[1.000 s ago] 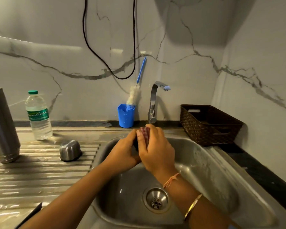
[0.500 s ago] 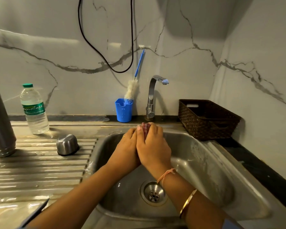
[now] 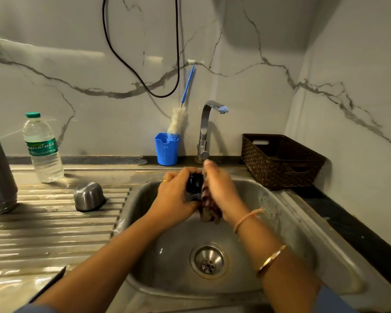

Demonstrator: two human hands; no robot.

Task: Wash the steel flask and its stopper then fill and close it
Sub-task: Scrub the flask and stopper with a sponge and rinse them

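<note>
Head view: left hand (image 3: pixel 174 195) fingers around black stopper (image 3: pixel 194 182), right hand (image 3: pixel 221 190) fingers gripping scrubber (image 3: pixel 209 208) above sink (image 3: pixel 287 222)

The only readable text is on the water bottle (image 3: pixel 43 147) standing at the back of the draining board: its green label carries white script lettering that reads roughly "ignature", the first letter cut off by the bottle's curve. Smaller print beneath it is too fine to read. Nothing else bears lettering.
</note>
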